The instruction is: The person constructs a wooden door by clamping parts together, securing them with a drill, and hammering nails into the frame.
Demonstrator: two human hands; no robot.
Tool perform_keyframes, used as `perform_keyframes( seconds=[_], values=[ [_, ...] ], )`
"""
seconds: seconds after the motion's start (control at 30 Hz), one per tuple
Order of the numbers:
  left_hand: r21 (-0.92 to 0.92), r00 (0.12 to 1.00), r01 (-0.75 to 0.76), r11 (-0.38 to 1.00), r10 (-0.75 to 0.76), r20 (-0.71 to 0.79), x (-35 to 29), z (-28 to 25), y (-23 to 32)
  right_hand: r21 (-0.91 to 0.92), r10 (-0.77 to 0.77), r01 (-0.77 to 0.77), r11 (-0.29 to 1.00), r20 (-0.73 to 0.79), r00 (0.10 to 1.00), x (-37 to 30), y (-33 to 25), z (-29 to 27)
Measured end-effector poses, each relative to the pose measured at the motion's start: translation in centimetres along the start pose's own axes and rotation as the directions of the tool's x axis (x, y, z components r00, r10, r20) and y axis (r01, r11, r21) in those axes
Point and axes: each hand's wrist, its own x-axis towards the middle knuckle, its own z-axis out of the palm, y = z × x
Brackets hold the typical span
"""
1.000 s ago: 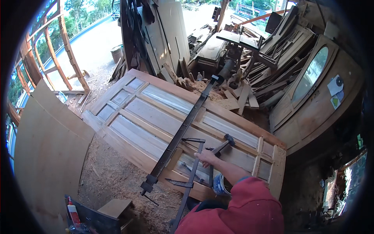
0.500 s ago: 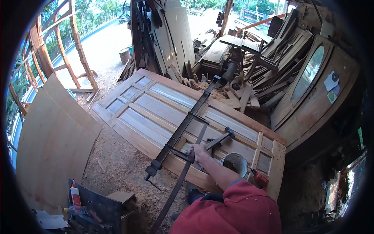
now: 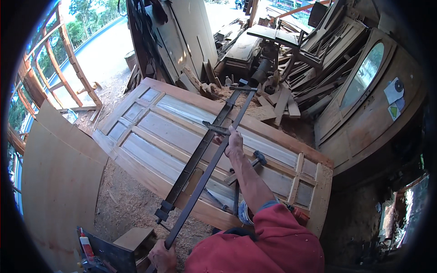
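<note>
A large wooden panel door [image 3: 159, 119] lies flat in front of me. Across it rests a dark metal bar clamp [image 3: 185, 172], its screw end jutting past the door's near edge. Alongside, slanting the same way, is a second long bar clamp [image 3: 203, 182]. My right hand [image 3: 234, 142] is closed round its middle, over the door. At its near end, low in the picture, my left hand [image 3: 163, 257] is wrapped round the bar. A hammer [image 3: 259, 158] lies on the door beyond my right forearm, and a bucket [image 3: 246, 214] is partly hidden by that arm.
A red power tool [image 3: 299, 214] sits at the door's right end. A plywood sheet [image 3: 59, 168] leans at left, above a glue bottle [image 3: 86, 244]. Scrap wood [image 3: 284, 107] and a machine [image 3: 261, 68] stand beyond the door. Another door with oval glass [image 3: 364, 77] leans at right.
The second bar clamp has moved forward, its far end now at the door's far edge. My right hand has travelled away from me with it. My left hand has come into view on the near end.
</note>
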Motion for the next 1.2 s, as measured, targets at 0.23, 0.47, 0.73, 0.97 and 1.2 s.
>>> perform_keyframes(
  seconds=[0.23,0.47,0.73,0.97,1.2],
  values=[
    [-0.098,0.984,-0.131,0.987,0.141,0.107,5.4,8.9,4.4,-0.278,0.143,-0.152,0.948,-0.053,0.988,-6.5,4.2,-3.9],
    [-0.183,0.959,-0.148,0.972,0.187,0.214,7.7,12.8,6.6,-0.260,0.276,-0.293,0.920,-0.101,0.956,-14.2,10.3,-8.1],
    [-0.229,0.886,-0.257,0.939,0.323,0.332,3.0,14.2,-4.3,-0.152,0.167,-0.204,0.967,-0.222,0.960,-12.1,12.5,-12.6],
    [-0.021,0.958,-0.079,0.997,0.082,0.276,-6.9,15.0,-19.1,-0.248,0.081,-0.184,0.951,-0.374,0.924,-9.9,12.9,-14.7],
    [0.006,0.967,0.044,0.999,-0.044,0.249,-14.7,18.4,-19.3,-0.302,0.116,-0.275,0.913,-0.453,0.884,-13.4,14.6,-16.4]
  ],
)
